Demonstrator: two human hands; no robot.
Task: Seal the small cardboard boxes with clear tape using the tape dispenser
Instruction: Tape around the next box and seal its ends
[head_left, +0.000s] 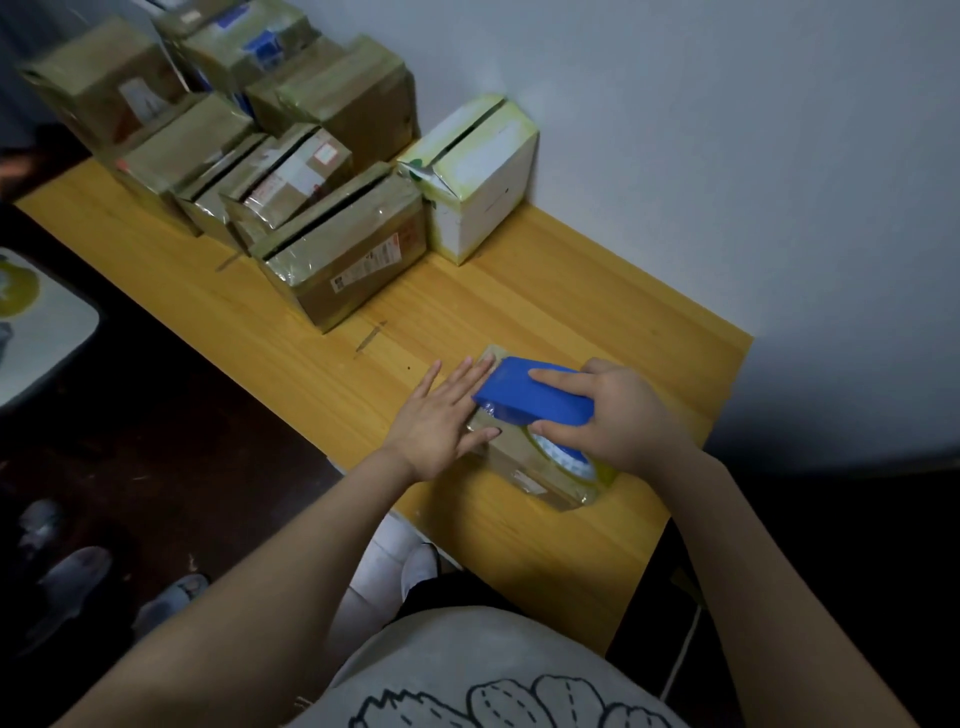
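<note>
A yellow wooden table stands against a pale grey wall at 1 o'clock. The floor at 8 o'clock is dark and the light is dim.

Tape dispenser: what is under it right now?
A small cardboard box, pressed flat by the left hand. The right hand grips the dispenser, which hides the box's top seam.

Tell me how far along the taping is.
Done: rear boxes look glossy with tape. In hand: right hand holds the tape dispenser on a small box, left hand flat on it. Left: the white box and the brown box beside it show open flap gaps.
</note>
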